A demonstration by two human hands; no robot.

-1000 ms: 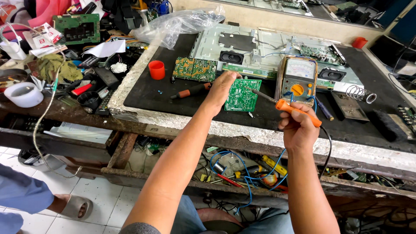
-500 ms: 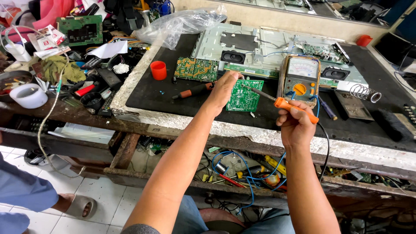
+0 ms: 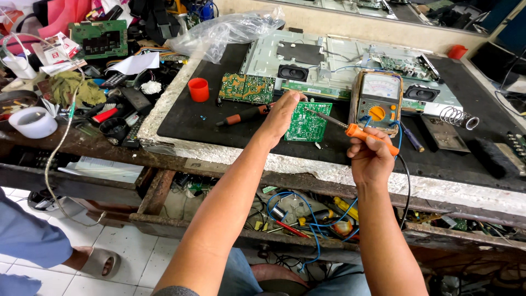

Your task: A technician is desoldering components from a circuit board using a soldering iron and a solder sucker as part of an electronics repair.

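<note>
My left hand (image 3: 283, 113) grips the left edge of a small green circuit board (image 3: 308, 123) that lies on the black bench mat (image 3: 186, 118). My right hand (image 3: 370, 156) is closed around the orange handle of a soldering iron (image 3: 368, 136); its metal tip points left and touches the board's top right part. A dark cable runs from the iron's handle down past my wrist.
An analog multimeter (image 3: 377, 102) stands right of the board. A screwdriver (image 3: 243, 116), an orange cup (image 3: 198, 89), another green board (image 3: 247, 87) and a metal chassis (image 3: 339, 60) lie behind. A coil stand (image 3: 455, 117) sits right. Clutter fills the left bench; another person's foot (image 3: 93, 262) is on the tiles.
The soldering iron tip has stayed at the board while my left hand kept its grip on the edge. The view has shifted slightly; nothing else moved.
</note>
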